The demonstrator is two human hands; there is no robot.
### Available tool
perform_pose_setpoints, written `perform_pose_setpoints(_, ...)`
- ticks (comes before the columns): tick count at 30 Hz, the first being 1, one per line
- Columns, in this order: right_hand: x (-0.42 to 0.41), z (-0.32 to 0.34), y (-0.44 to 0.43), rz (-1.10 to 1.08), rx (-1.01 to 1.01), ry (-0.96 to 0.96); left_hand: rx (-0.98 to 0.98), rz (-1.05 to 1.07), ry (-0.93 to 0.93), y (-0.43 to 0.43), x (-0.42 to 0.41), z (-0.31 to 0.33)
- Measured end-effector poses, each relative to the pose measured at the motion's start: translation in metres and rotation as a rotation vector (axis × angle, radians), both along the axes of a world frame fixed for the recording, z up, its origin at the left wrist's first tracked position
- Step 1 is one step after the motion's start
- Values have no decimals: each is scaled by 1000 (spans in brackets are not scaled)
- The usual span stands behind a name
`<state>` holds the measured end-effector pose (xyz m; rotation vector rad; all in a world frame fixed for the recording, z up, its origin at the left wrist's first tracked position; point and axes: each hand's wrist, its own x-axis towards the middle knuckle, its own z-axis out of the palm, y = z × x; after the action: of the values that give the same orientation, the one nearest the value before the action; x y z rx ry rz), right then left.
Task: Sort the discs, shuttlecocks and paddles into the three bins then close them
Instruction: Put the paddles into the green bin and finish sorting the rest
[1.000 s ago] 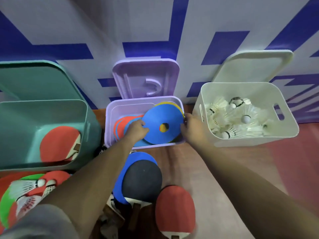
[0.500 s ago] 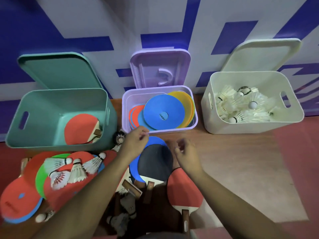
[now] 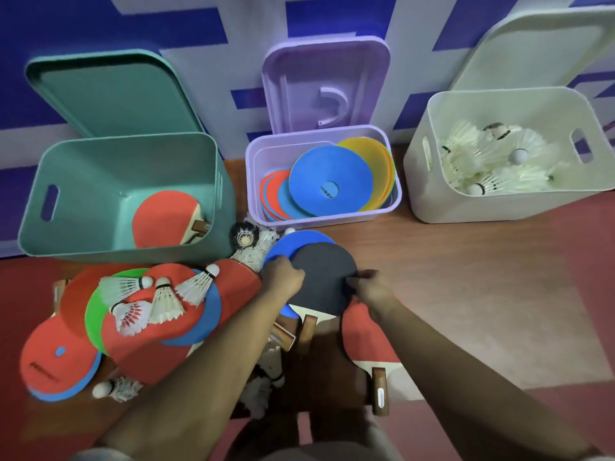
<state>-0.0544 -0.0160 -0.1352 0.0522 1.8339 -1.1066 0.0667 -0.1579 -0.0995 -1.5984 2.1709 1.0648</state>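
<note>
The black paddle (image 3: 324,277), a round matte dark face with a pale wooden neck at its 6 o'clock, lay over a blue disc (image 3: 293,242), just at 6 o'clock of the purple bin (image 3: 319,217). The right hand (image 3: 374,291) pinched its 3 o'clock rim. The left hand (image 3: 283,279) curled at its 9 o'clock rim; whether it gripped paddle or disc could not be told.
</note>
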Motion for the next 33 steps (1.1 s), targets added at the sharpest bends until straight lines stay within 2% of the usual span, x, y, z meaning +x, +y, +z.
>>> perform_pose_setpoints(2, -1, 15, 6, -86, -87, 1, -1, -21, 139, -4, 4, 2)
perform_pose_setpoints(7, -2, 62, 30, -172, -322, -33, 322, 157, 554, -9, 13, 35)
perform_pose_setpoints(10, 4, 98, 43, -173, -483, -169, 523, 278, 628, -5, 15, 50)
perform_pose_setpoints(13, 26, 115, 50, -129, -537, -238, 735, 442, 723, 4, 15, 56)
perform_pose_setpoints(16, 53, 119, 54, -205, -626, -134, 631, 387, 677, 12, 15, 53)
perform_pose_setpoints(18, 64, 126, 56, -160, -555, 133, 512, 333, 616, 16, 15, 59)
perform_pose_setpoints(19, 68, 127, 58, -103, -498, 298, 531, 325, 603, 18, 14, 66)
perform_pose_setpoints(22, 76, 114, 66, 120, -307, 733, 895, 307, 668, 28, 13, 90)
perform_pose_setpoints(23, 80, 109, 69, 233, -223, 860, 955, 263, 686, 34, 14, 96)
perform_pose_setpoints(26, 94, 96, 77, 490, -21, 1127, 877, 248, 737, 52, 18, 93)
perform_pose_setpoints(28, 98, 97, 85, 558, -40, 1157, 767, 330, 761, 56, 25, 83)
perform_pose_setpoints(29, 98, 98, 90, 551, -84, 1106, 721, 369, 777, 55, 28, 80)
perform_pose_setpoints(31, 93, 92, 102, 409, -139, 954, 637, 435, 802, 50, 34, 76)
perform_pose_setpoints(33, 77, 71, 114, 176, -38, 793, 609, 487, 819, 44, 40, 70)
